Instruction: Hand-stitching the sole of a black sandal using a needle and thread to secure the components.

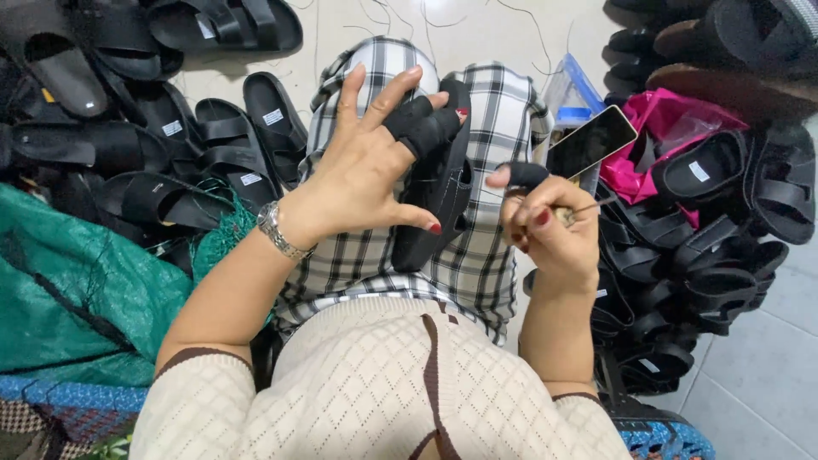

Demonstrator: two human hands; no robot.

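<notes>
My left hand [375,162] grips a black sandal [443,192] that stands on edge over my lap, with fingers spread and a black fabric guard on the index finger. My right hand [550,230] is just to the right of the sandal, pinching a thin needle-like tool [588,207] whose tip points right; a black guard covers one of its fingers too. A fine thread seems to run between the sandal and the tool. Both hands have red nails, and the left wrist wears a metal watch [277,230]. My legs are in black-and-white checked trousers [503,111].
Heaps of black sandals lie at the left [162,128] and the right [699,230]. A phone [592,140] rests by my right knee, next to a pink plastic bag [656,119]. A green mesh sack [77,281] lies at the left. Loose threads cross the pale tiled floor [477,30].
</notes>
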